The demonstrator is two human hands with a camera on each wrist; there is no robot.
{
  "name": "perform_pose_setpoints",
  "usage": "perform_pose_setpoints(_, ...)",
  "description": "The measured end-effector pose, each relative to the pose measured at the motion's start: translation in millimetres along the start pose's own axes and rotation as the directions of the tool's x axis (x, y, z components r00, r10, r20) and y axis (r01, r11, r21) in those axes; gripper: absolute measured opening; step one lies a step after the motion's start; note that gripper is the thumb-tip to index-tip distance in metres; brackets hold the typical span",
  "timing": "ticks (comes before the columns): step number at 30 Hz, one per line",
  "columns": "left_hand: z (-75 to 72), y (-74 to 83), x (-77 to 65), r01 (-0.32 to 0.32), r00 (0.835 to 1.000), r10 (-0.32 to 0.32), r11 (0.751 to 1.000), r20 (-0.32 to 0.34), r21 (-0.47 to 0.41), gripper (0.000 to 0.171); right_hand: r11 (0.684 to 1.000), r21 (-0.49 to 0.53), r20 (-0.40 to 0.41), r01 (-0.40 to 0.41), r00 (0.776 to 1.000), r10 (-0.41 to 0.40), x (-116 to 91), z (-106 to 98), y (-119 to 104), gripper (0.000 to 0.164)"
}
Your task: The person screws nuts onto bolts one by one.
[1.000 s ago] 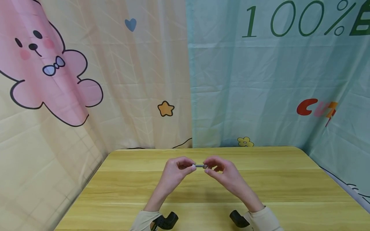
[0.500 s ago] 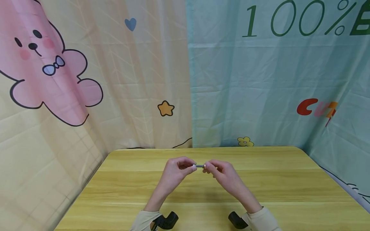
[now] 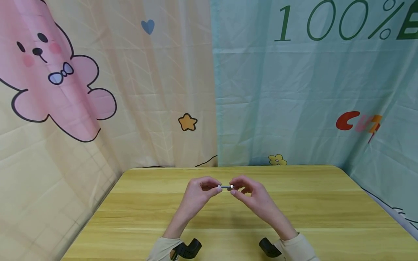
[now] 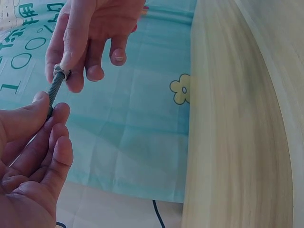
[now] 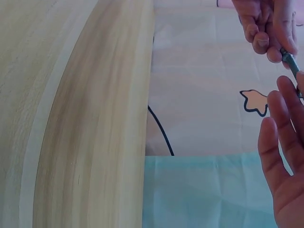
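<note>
Wood-grain table below, my left hand pinches bolt, right hand pinches nut, seemingly on bolt's end, middle bare.

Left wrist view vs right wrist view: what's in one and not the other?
Only left wrist: the yellow flower print and the green 100% lettering.

Only right wrist: the orange star print.

Both: left hand and right hand at opposite ends of the threaded bolt, the wooden table and the teal curtain.
</note>
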State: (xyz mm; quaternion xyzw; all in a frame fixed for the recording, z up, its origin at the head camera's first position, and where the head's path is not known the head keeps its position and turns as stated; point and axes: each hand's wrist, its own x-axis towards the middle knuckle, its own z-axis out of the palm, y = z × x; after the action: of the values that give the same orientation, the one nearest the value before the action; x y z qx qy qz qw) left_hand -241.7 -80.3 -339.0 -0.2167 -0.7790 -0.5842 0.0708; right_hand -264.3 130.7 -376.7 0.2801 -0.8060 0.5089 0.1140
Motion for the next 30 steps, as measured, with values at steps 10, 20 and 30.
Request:
perform_pose_setpoints(10, 1.4, 2.1, -0.4, -0.002, 1.0, 0.002, 1.0, 0.011, -0.009, 0.008, 0.998, 0.017, 0.023, -0.058, 0.998, 0.058, -2.9, 0.1, 0.9, 0.017)
perform_pose_setpoints(20, 0.4, 1.2, -0.5, -0.003, 1.0, 0.003, 1.0, 0.004, 0.002, 0.007, 0.997, 0.005, -0.01, -0.08, 0.997, 0.08, -0.9, -0.1, 1.9, 0.024)
perform_pose_setpoints(30, 0.5, 0.6, -0.1, 0.003, 1.0, -0.003, 1.0, 0.005, -0.009, 0.007, 0.998, 0.036, -0.001, 0.046, 0.999, -0.046, -0.6, -0.4, 3.1, 0.016)
